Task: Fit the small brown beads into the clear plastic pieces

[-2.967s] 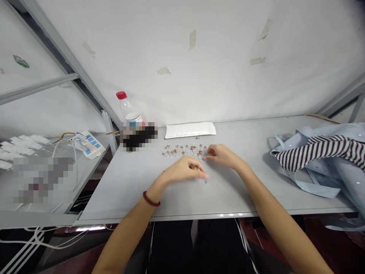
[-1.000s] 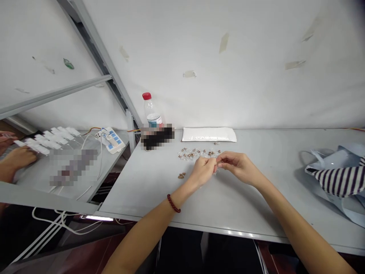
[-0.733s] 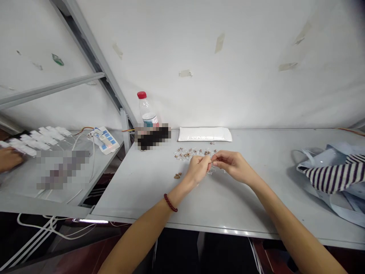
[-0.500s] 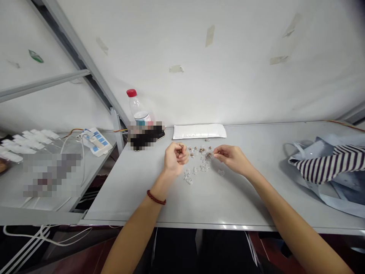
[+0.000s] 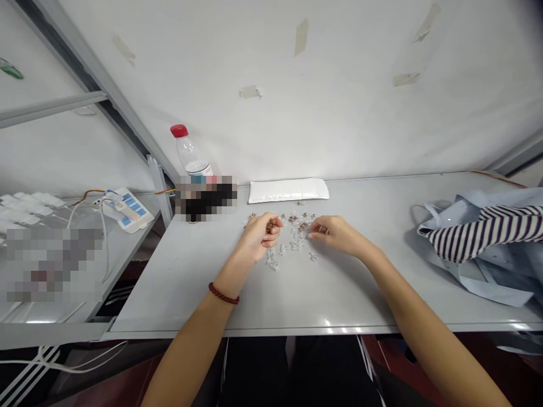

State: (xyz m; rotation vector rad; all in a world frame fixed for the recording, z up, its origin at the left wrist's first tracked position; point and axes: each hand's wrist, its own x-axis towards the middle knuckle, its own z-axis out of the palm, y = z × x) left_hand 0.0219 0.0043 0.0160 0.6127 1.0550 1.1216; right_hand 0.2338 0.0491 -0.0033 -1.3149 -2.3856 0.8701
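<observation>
Small clear plastic pieces (image 5: 292, 246) and small brown-and-clear pieces (image 5: 293, 217) lie loosely scattered on the grey tabletop between my hands. My left hand (image 5: 262, 233), with a dark red beaded bracelet on its wrist, is held over the left side of the scatter. Its fingers curl inward, and a bit of brown shows inside them, too small to name. From the right, my right hand (image 5: 333, 232) reaches to the edge of the scatter. Thumb and fingertips come together beside the brown pieces; whatever is between them is too small to make out.
A white packet (image 5: 288, 190) lies along the back wall. A red-capped bottle (image 5: 189, 152) stands at back left, near a blurred dark object (image 5: 210, 200). Striped and pale blue cloth (image 5: 483, 234) lies at right. A power strip (image 5: 129, 210) rests on the left table.
The view has shifted slightly right. My left hand has moved right over the scatter, uncovering pieces on its left side. My right hand stays at the right edge, its fingertips slightly lower against the pieces.
</observation>
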